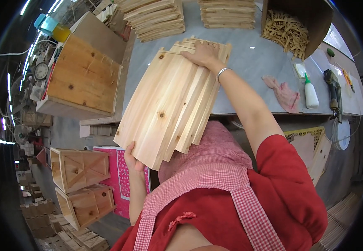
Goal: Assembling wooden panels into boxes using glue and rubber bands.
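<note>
A fanned stack of pale wooden panels [156, 100] with a few dark knots lies slanted over the near edge of the table, its lower end out in front of my apron. At the stack's near left corner, my left hand [134, 158] grips the edge, thumb on top and the fingers hidden beneath. My right hand [204, 54], with a metal bangle at the wrist, is laid over the far end of the panels with its fingers bent over them. The panels overlap in steps toward the right.
More wooden panels are piled at the back [154, 19]. A box of wood strips [288, 35] stands at back right. A pink cloth [285, 95], glue bottle [311, 94] and black air tool [334, 93] lie right. A wooden box [81, 75] sits left; wooden crates [81, 169] stand below.
</note>
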A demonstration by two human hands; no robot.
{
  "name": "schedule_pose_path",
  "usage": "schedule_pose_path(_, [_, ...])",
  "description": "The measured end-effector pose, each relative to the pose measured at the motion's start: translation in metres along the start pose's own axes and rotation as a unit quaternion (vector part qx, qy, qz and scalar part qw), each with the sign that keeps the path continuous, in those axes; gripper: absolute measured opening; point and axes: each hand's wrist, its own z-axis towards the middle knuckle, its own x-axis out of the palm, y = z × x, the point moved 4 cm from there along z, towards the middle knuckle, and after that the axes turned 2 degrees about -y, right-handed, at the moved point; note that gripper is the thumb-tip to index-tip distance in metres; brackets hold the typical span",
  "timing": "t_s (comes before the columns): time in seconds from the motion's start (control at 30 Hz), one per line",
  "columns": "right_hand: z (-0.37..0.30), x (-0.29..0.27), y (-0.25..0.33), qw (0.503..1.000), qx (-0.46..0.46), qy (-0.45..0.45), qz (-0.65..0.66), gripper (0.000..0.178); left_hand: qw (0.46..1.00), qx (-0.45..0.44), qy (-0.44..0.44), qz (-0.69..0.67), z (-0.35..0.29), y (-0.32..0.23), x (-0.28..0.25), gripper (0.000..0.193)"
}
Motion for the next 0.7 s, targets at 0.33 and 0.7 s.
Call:
schedule_pose_path(0.33, [-0.017,0.004,0.017,1.000,-0.005,0.011,0.009,0.075,0.998,0.031,-0.049,0.036,-0.017,-0.002,-0.005,0.057])
schedule_pose_path(0.7, [-0.031,0.028,0.067,0.981,-0.174,-0.074,0.048,0.030,0.991,0.039,-0.088,0.088,0.000,-0.030,-0.006,0.052])
